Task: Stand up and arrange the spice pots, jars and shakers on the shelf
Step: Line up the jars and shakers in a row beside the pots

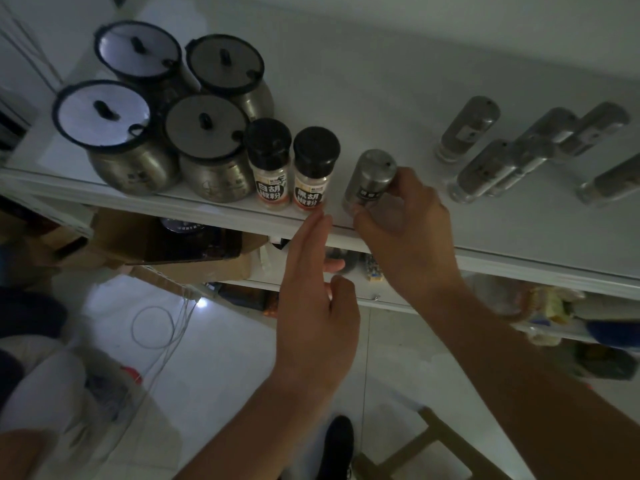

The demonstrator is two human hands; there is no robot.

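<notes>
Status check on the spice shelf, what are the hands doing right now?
Right hand gripping steel shaker, upright beside two pepper jars. Left hand open, empty, at shelf edge. Remaining shakers on the right. Nothing blocking.

dim room, pale glossy tiled floor (214,358) with a small bright light glare, white wall (450,36) behind, open cardboard box (166,244) on lower level, loose thin wire (152,327) coiled on floor, wooden stool (433,448) bottom right, cluttered bags (554,313) at right
</notes>
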